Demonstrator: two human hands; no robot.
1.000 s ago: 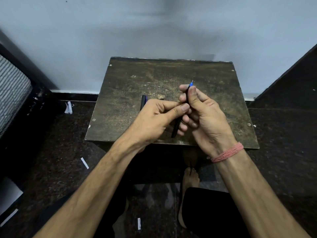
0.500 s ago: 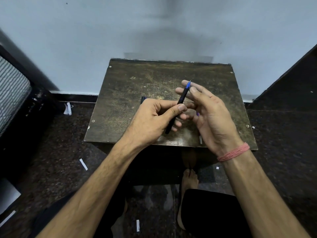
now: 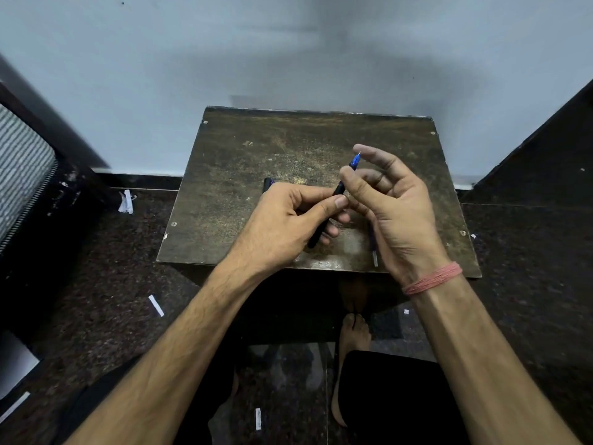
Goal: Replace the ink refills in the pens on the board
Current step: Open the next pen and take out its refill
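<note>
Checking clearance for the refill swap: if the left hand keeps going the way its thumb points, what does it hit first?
Probably the right hand. The left hand grips the black pen, thumb pointing right, and the right hand's fingers pinch the same pen just beyond it. Depth is unclear from one view.

Worn, scratched matt wood on the board [image 3: 256, 175]; glossy speckled stone floor [image 3: 519, 258]; smooth black plastic pen [image 3: 321, 231]; pink thread wristband [image 3: 433, 279].

Board [image 3: 244, 175] before us, wall [image 3: 288, 53] behind it. Our left hand [image 3: 282, 226] and right hand [image 3: 394, 210] meet over its near half, pen [image 3: 337, 192] between them. Second pen [image 3: 267, 185] behind left hand; refill [image 3: 374, 252] on board under right hand.
</note>
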